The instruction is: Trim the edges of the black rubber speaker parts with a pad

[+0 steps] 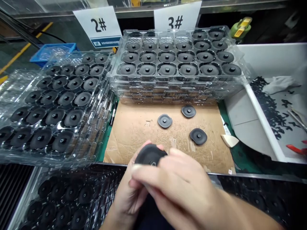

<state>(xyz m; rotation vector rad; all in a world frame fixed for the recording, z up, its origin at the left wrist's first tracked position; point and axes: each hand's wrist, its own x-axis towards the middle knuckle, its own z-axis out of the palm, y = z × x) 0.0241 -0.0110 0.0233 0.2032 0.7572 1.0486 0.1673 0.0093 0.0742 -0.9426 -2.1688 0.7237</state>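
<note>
Head view: your left hand [130, 191] and right hand [172, 187] meet just in front of the cardboard sheet [134, 131] on the table, near its front edge. Both sets of fingers are clamped on one black rubber disc [149, 155], held between the hands. Three loose discs [165, 121] lie on the cardboard beyond it. Behind the cardboard stands a stack of clear trays [240, 48] filled with discs; another filled tray [100, 127] sits left of it.
</note>
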